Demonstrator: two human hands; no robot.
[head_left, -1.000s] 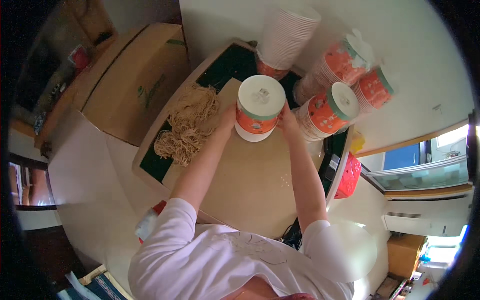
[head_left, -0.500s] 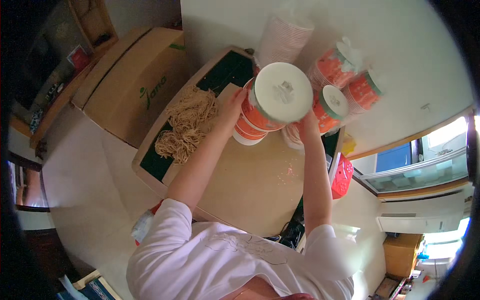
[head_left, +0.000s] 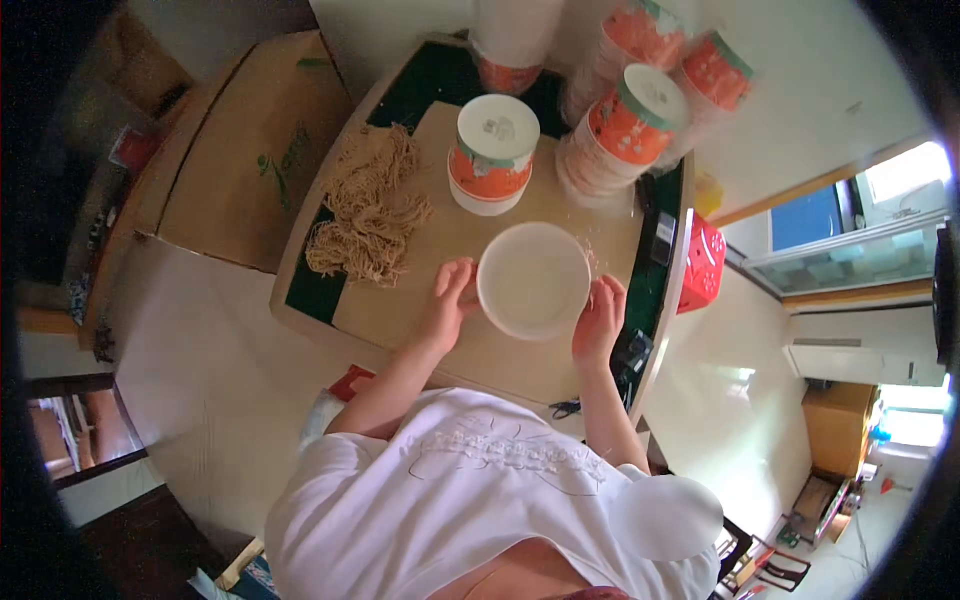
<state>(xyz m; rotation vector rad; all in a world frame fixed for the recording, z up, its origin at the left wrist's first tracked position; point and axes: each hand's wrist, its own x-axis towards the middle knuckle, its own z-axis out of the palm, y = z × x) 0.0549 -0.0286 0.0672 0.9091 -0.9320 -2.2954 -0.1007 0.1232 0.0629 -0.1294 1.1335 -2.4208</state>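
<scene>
A round paper tub point(head_left: 535, 280), white inside with its mouth facing up, is held between my two hands over the table. My left hand point(head_left: 448, 302) grips its left side with curled fingers. On the opposite side, my right hand point(head_left: 600, 318) pinches the tub near the rim. Just beyond it stands a short stack of orange, green and white paper tubs point(head_left: 490, 180), bottoms up. A tangled heap of beige noodle-like strands point(head_left: 370, 210) lies to the left of that stack.
Taller plastic-wrapped stacks of tubs point(head_left: 632, 125) line the table's back right. A large cardboard box point(head_left: 235, 160) stands beyond the left edge. A red perforated basket point(head_left: 703, 262) is off the right edge. Small dark devices point(head_left: 663, 238) lie along the green border point(head_left: 650, 290).
Both hands have come back toward my body from the stack, now with a single tub, mouth up. The upside-down stack stays on the table. My view has shifted.
</scene>
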